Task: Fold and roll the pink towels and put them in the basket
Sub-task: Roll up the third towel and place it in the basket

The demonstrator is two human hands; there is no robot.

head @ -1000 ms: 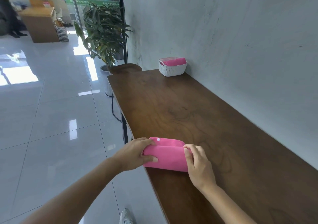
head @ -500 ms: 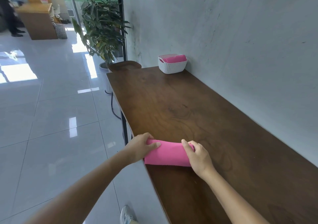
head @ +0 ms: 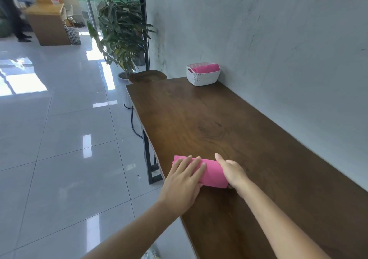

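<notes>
Low in the centre of the frame, a rolled pink towel [head: 213, 174] lies on the near left edge of a long dark wooden table [head: 219, 119], its left end reaching right out to the table's rim. The left hand [head: 185, 177] lies flat on the left half of the roll, fingers straight and close together, pressing down on the cloth without curling round it. The right hand [head: 232, 171] sits at the roll's right end with its fingers bent over the top of the cloth and one finger lifted toward the far side; what looks like a thumb tip shows just under the roll's lower right corner, so this hand wraps round that end. Both bare forearms run in from the bottom of the frame. At the far end of the table, in the upper middle of the frame, a white woven basket [head: 203, 78] stands against the pale grey wall [head: 268, 40], well apart from the hands, and a second pink towel [head: 207, 68] lies inside it, showing above the rim. Left of the basket, beyond the table's far corner, is a small rounded wooden top [head: 147, 76] and behind that a leafy potted plant [head: 123, 34]. Glossy white floor tiles [head: 59, 123] fill the left side of the frame, and in the upper left stand a wooden counter [head: 47, 24] and a wire bin [head: 72, 35].
</notes>
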